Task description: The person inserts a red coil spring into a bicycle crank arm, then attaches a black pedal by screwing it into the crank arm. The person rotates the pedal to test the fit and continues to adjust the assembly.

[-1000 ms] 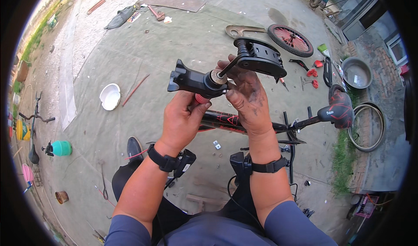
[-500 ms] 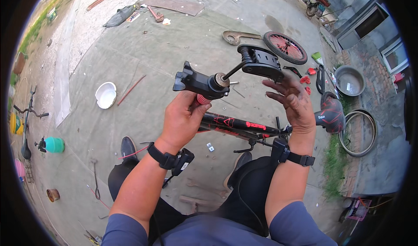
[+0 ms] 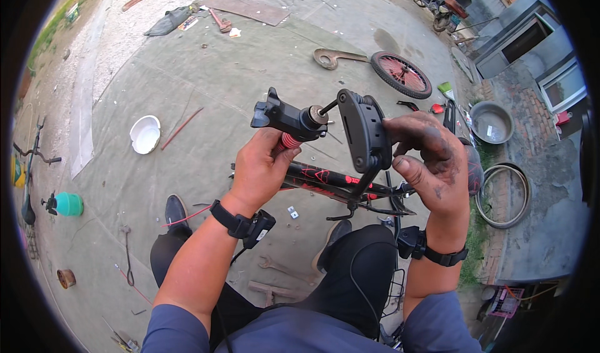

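My left hand point(image 3: 259, 162) is closed around the red ribbed part point(image 3: 287, 141) under a black bicycle stem point(image 3: 281, 116), holding the stem up over the frame. From the round metal cap on the stem's top, the hex key of a black folding multi-tool point(image 3: 361, 131) sticks out to the right. My right hand point(image 3: 434, 156), dirty with grease, is beside the tool's right side. Its bent fingertips are at the tool's edge, with the thumb apart and not wrapped round it. Beneath both hands lies a black bicycle frame point(image 3: 312, 173) with red markings.
A spoked wheel point(image 3: 401, 75) and a rusty curved metal piece point(image 3: 340, 57) lie ahead. To the left are a white bowl point(image 3: 145, 135) and a red rod point(image 3: 181, 128). A grey basin point(image 3: 492, 123) and a tyre point(image 3: 504, 195) are at right. A wrench point(image 3: 284, 268) lies near my feet.
The multi-tool has swung nearer, its flat side now showing and a second bit folded out downward. My right hand has shifted right and down. My left hand keeps its grip.
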The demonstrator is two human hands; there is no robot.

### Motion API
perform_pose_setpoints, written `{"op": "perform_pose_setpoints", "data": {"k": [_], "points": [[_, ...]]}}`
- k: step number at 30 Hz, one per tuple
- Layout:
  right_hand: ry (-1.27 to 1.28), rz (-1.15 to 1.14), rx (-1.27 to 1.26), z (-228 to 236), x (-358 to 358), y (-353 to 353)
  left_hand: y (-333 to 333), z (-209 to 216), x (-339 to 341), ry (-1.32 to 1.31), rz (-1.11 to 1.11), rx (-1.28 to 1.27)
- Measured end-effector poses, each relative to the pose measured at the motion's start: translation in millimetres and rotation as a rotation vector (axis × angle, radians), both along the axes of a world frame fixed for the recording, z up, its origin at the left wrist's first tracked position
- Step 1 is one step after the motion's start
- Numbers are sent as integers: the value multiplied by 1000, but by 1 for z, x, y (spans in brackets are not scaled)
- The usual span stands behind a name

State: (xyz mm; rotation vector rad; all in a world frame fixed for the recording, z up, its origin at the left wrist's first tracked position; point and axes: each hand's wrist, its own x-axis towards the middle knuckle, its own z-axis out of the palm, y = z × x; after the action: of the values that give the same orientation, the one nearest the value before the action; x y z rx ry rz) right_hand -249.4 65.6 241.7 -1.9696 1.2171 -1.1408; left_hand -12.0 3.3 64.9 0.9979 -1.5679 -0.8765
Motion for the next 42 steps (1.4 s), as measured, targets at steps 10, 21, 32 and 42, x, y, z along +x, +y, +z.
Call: {"op": "perform_pose_setpoints", "data": {"k": [10, 21, 32, 42], "points": [[633, 278, -592, 32, 68, -59, -2, -5, -1, 9, 17, -41], [1021, 311, -703, 50, 67, -89, -4, -10, 0, 28, 10, 2], [1205, 356, -737, 63, 47, -115, -1, -6, 0, 16, 0, -34], [1110, 323, -670, 61, 51, -108, -1, -9, 3, -29, 11, -27]]}}
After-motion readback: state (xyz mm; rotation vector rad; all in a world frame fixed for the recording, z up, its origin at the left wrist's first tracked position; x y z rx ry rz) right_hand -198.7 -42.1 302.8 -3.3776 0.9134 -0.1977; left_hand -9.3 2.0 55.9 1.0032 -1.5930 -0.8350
